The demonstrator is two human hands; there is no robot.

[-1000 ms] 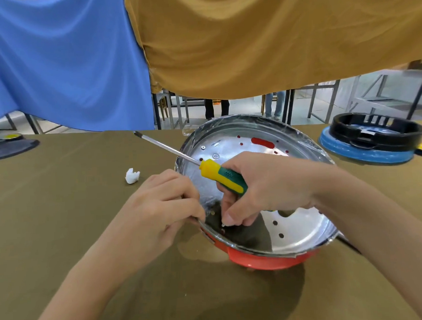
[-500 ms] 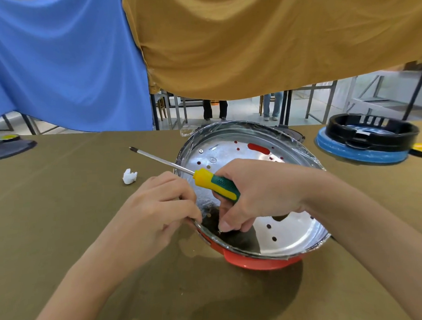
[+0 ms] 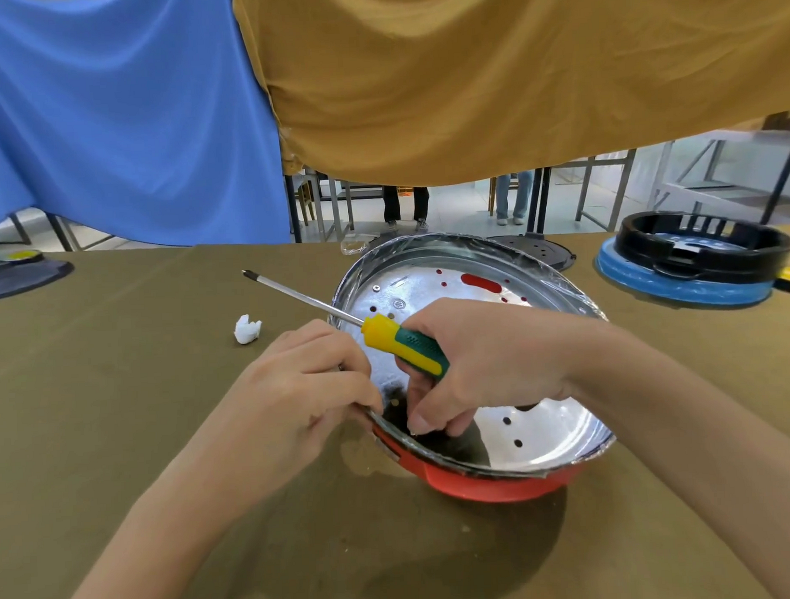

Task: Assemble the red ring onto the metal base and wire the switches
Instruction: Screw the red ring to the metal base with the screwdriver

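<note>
- Olive-covered table [image 3: 117, 402] under everything, with blue and mustard cloths hung behind.
- Nearest: red ring [image 3: 478, 486] already seated under the metal base [image 3: 548, 428], both at table centre.
- Left hand [image 3: 293, 394] curled at the base's near-left rim, steadying it.
- Right hand [image 3: 482, 363] wrapped round the screwdriver [image 3: 404, 344], shaft pointing away; fingertips pinching something too small to tell at a hole.
- Likely step: seating a screw; next, turning the tip down onto it.
- Farther: white scrap [image 3: 247, 328], black-and-blue part [image 3: 695, 263].

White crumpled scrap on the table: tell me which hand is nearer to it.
Left. The left hand grips the metal base's near-left rim, just right of the white scrap. The right hand, holding the screwdriver, is farther right, inside the base.
</note>
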